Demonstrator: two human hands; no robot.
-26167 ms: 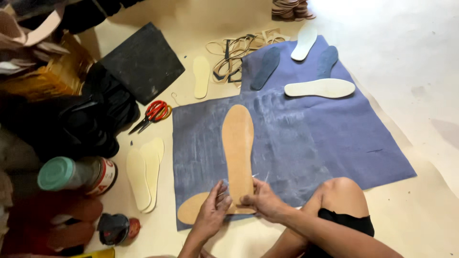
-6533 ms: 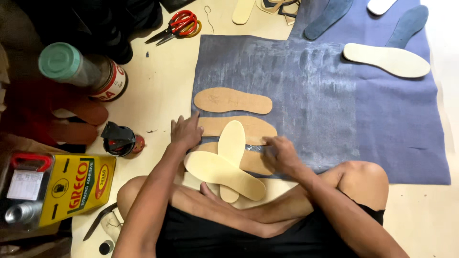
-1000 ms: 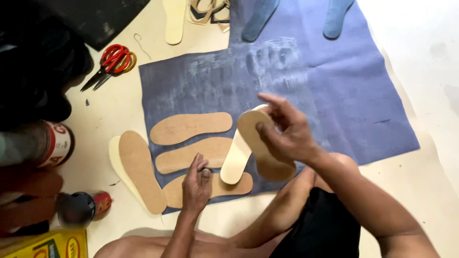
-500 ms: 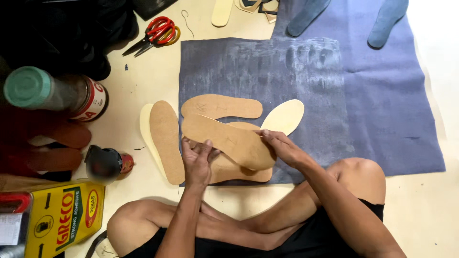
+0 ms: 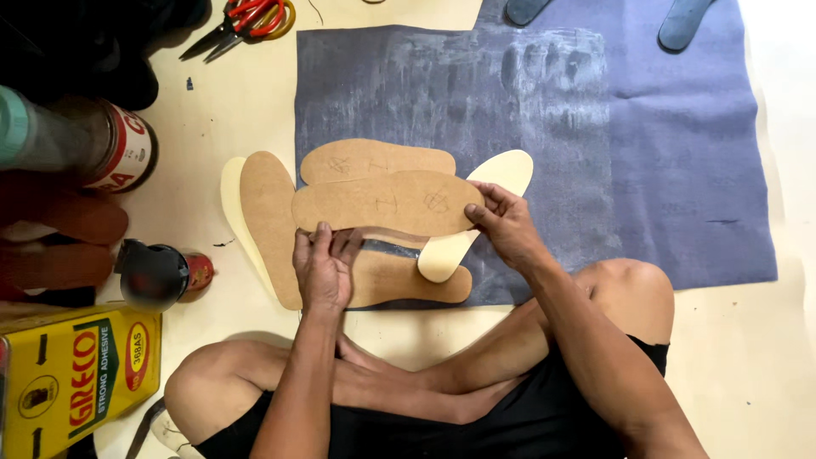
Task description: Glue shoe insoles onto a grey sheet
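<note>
Person is sitting cross-legged on the floor. Left hand [image 5: 321,270] is pinching the near end of a tan insole cutout [image 5: 387,202], fingers closed on its edge; right hand [image 5: 503,223] is gripping the far end, thumb and fingers clamped. The cutout is now being held flat and level above the others; half a second ago it was slanting down toward the pile, so it is being lined up over the stack. Under it a cream insole [image 5: 476,212] is lying angled, with more tan cutouts [image 5: 374,160] just beside, on the edge of the grey-blue sheet [image 5: 663,170]. Left of the knee a yellow adhesive tin [image 5: 68,374] and a small dark pot [image 5: 157,272] are standing. Farther off, red scissors [image 5: 246,19].
</note>
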